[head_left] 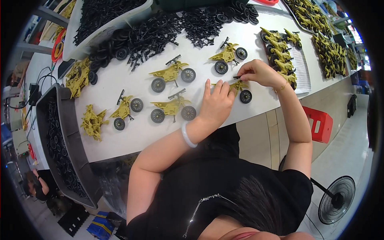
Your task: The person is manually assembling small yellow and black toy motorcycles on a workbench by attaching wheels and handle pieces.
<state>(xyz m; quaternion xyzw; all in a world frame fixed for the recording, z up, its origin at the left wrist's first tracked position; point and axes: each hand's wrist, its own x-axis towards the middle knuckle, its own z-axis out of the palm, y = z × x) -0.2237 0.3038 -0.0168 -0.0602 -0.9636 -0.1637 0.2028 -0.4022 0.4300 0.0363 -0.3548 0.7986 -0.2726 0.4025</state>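
Observation:
A yellow toy motorcycle (239,86) with black wheels lies on the white table, partly covered by my hands. My left hand (218,102) rests over its rear part, fingers bent down onto it, and hides the rear wheel. With thumb and fingertips, my right hand (258,74) pinches a small black handlebar (237,77) at the top of the toy's front end. Just beyond is another toy motorcycle (226,55) with its handlebar and both wheels on. To the left lie two more (171,74), (173,108), and a smaller-looking one (125,109) farther left.
Black handlebar parts (154,36) and loose wheels (240,11) are heaped along the back. Yellow bodies (93,122) lie at the left, beside a grey bin (72,140) of black wheels. Finished-looking motorcycles (280,52) fill a tray at right. A red stool (319,125) and fan (337,199) stand off the table.

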